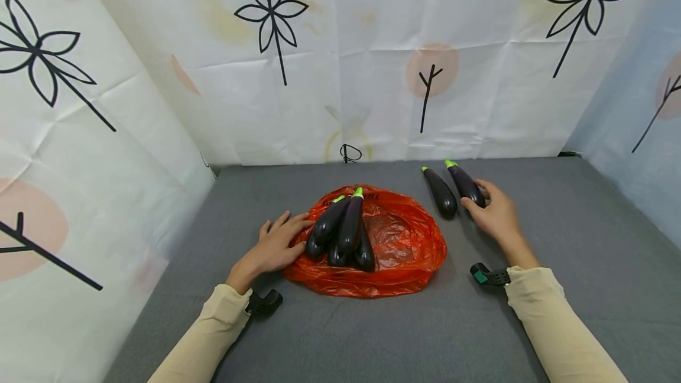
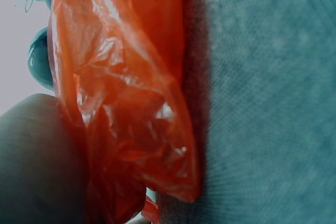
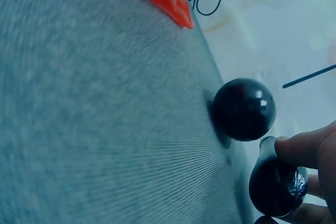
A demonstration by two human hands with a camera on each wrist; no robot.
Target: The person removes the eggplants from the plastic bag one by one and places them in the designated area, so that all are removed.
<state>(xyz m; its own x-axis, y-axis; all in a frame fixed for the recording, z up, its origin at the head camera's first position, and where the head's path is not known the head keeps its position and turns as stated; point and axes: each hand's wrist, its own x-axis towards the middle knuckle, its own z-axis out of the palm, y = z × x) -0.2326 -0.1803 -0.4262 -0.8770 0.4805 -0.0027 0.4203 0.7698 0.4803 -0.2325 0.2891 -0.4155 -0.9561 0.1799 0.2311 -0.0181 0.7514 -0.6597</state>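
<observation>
My right hand [image 1: 496, 213] grips an eggplant [image 1: 465, 183] with a green stem at the back right, thumb on one side and fingers on the other. A second eggplant [image 1: 440, 192] lies on the table just left of it, its round end facing me in the right wrist view. My left hand [image 1: 278, 243] rests with fingers spread on the left edge of a red plastic bag [image 1: 407, 241]. Several glossy dark eggplants [image 1: 351, 226] lie piled on the bag's left half, close to that hand. In the left wrist view the crinkled bag [image 2: 121, 93] hides most of the pile.
A grey cloth-covered table [image 1: 372, 336] carries everything. White printed fabric [image 1: 372, 99] hangs along its back and both sides. Black straps with small devices sit at both wrists, the right one [image 1: 489, 275] close over the table.
</observation>
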